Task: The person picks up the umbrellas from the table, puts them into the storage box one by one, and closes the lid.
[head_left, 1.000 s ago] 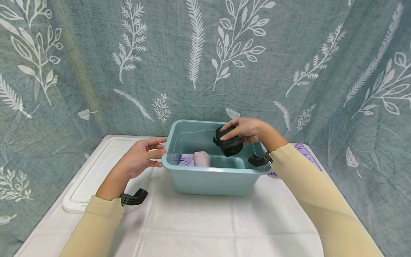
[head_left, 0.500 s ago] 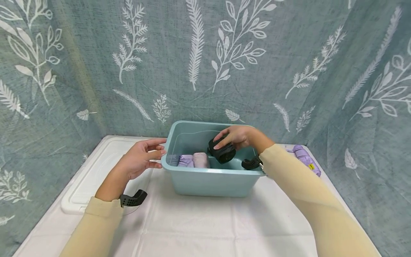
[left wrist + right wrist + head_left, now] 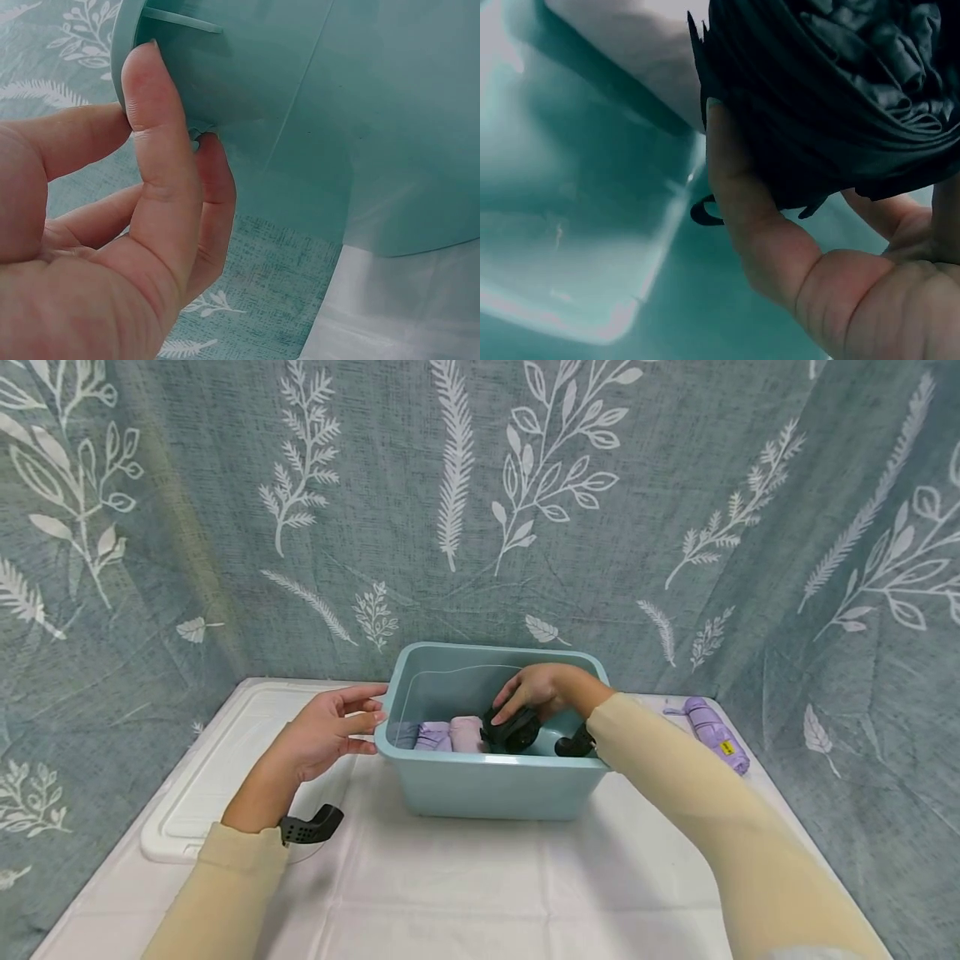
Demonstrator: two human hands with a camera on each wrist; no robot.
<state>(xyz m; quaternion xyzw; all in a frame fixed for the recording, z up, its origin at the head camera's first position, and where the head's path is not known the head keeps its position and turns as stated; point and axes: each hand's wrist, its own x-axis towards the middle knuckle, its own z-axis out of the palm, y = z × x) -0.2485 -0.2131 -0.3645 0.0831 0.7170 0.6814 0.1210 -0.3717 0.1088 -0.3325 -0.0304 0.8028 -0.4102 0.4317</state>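
Observation:
A light blue-green plastic bin [image 3: 495, 785] stands on the table, open at the top. At its left end my left hand [image 3: 333, 731] holds the rim, and the left wrist view shows the thumb [image 3: 157, 127] up against the lip. My right hand [image 3: 536, 689] reaches inside and grips a folded black umbrella [image 3: 513, 733]. Gathered dark cloth and a small loop show on this umbrella in the right wrist view. Left of it in the bin lie a pink rolled bundle [image 3: 467, 734], a purple one [image 3: 433, 737] and a greyish one [image 3: 406, 735], side by side.
A white lid [image 3: 195, 777] lies flat on the left of the table. Toward the right edge is a purple folded umbrella [image 3: 716, 735] with a strap and a yellow label. Patterned blue-grey curtain [image 3: 375, 527] encloses the back and sides.
My right hand has lowered the black umbrella leftward and deeper into the bin, beside the pink bundle. The purple umbrella at the right has come into fuller view. My left hand stays at the rim.

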